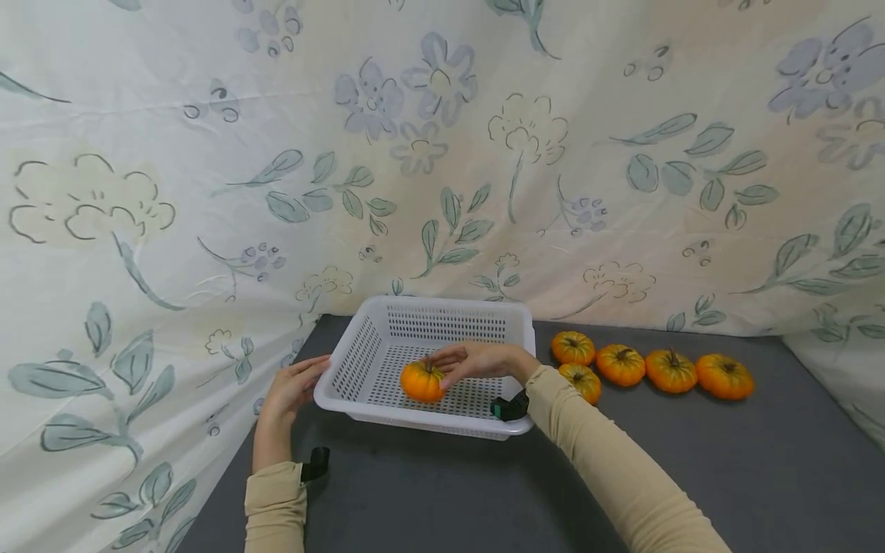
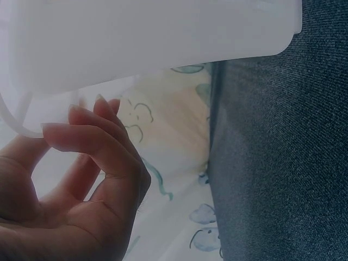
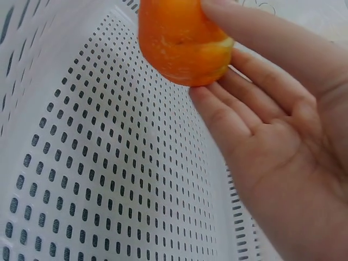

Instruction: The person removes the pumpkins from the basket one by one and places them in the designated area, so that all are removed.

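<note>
My right hand [image 1: 484, 361] grips a small orange pumpkin [image 1: 422, 382] over the white plastic basket [image 1: 425, 421]. In the right wrist view the thumb lies on one side of the pumpkin [image 3: 182, 46] and the fingers on the other, with the basket's slotted floor [image 3: 119, 157] below. My left hand [image 1: 293, 388] holds the basket's left rim. The left wrist view shows thumb and fingers of that hand [image 2: 92, 179] pinching the rim's edge, beside the basket's smooth outer wall [image 2: 152, 38].
Several more pumpkins [image 1: 671, 370] stand in a cluster on the dark grey table [image 1: 429, 491], right of the basket; one [image 1: 581, 382] is partly behind the right sleeve. A floral cloth [image 1: 442, 177] hangs behind the table and along its left side.
</note>
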Demonstrator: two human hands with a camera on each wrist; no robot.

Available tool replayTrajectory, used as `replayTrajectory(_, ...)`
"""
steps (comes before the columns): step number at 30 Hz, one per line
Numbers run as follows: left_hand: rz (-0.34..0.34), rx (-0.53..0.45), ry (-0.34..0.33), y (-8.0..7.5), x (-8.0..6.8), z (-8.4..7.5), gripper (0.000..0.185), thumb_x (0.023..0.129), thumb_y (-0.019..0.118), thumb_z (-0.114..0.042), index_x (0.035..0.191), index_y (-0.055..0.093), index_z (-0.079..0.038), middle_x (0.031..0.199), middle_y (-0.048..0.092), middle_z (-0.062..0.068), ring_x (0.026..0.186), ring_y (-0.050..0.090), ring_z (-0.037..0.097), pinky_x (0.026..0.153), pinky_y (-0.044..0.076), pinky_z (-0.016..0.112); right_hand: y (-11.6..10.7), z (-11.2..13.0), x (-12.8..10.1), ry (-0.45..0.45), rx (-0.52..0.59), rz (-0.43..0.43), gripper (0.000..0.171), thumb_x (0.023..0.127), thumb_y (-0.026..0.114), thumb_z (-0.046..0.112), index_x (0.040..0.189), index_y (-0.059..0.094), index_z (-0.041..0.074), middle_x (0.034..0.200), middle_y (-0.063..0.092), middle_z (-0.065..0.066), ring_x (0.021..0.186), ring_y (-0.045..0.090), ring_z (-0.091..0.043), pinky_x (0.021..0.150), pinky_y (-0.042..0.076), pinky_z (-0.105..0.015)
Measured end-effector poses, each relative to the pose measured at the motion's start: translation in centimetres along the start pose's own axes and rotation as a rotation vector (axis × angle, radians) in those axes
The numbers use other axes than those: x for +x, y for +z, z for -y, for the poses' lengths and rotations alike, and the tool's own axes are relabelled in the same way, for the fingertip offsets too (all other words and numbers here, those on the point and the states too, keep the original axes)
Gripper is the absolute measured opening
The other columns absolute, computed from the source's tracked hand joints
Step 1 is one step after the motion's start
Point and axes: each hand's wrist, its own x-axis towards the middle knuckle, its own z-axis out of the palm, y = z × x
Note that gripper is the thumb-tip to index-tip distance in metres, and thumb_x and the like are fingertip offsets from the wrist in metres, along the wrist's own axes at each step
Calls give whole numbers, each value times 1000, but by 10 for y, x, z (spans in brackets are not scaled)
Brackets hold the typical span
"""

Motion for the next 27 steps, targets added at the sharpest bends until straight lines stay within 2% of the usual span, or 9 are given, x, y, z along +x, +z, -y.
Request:
replayTrajectory(11,3,-11,22,1,-1,2,56,90,71,-31,136,55,-3,93,66,-14,81,66,3,72,53,24,-5,5,-15,-30,-9,-149,66,88,71,12,148,42,12,155,40,-5,145,37,-26,115,33,-42)
replayTrajectory(18,28,-25,44,3,-2,2,58,90,70,-29,138,53,0,90,66,-14,79,67,2,70,54,24,-12,11,-34,-52,-63,-181,67,89,71,15,149,40,12,156,39,-6,145,37,-26,115,34,-41)
replayTrajectory(27,24,-21,43,3,-1,2,60,90,71,-30,139,52,-1,90,66,-15,80,66,1,71,54,24,-23,13,-68,-70,-129,-199,65,92,68,15,150,39,16,157,36,-6,147,32,-28,118,27,-44)
